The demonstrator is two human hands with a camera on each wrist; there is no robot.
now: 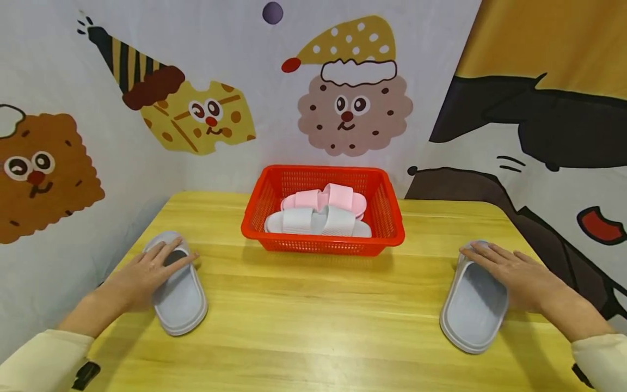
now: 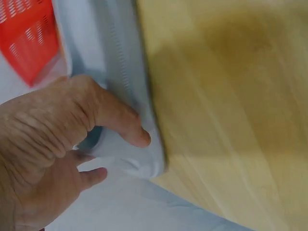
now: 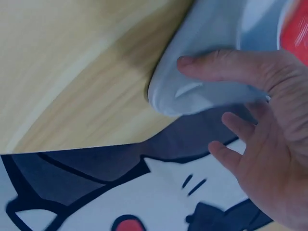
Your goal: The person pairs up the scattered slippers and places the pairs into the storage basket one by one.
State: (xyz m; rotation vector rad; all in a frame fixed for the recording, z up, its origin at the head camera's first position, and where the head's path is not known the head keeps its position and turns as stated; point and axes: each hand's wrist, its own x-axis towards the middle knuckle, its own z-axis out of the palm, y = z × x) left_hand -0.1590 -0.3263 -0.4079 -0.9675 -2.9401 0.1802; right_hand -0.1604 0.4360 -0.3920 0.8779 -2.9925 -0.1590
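A grey slipper (image 1: 180,307) is at the left of the wooden table, its heel end toward me. My left hand (image 1: 149,269) holds it across the front, thumb along its side in the left wrist view; two other fingers spread free there. At the right is a second grey slipper (image 1: 475,310), also heel toward me. My right hand (image 1: 514,269) grips its front part, and the thumb (image 3: 207,66) presses on its side in the right wrist view. The hands hide much of both slippers' uppers.
Between and beyond the hands stands a red plastic basket (image 1: 323,245) at the table's back edge. Pink slippers (image 1: 338,198) and white slippers (image 1: 313,222) lie in it. A cartoon-printed cloth (image 1: 220,32) hangs behind the yellowish wooden table (image 1: 313,321).
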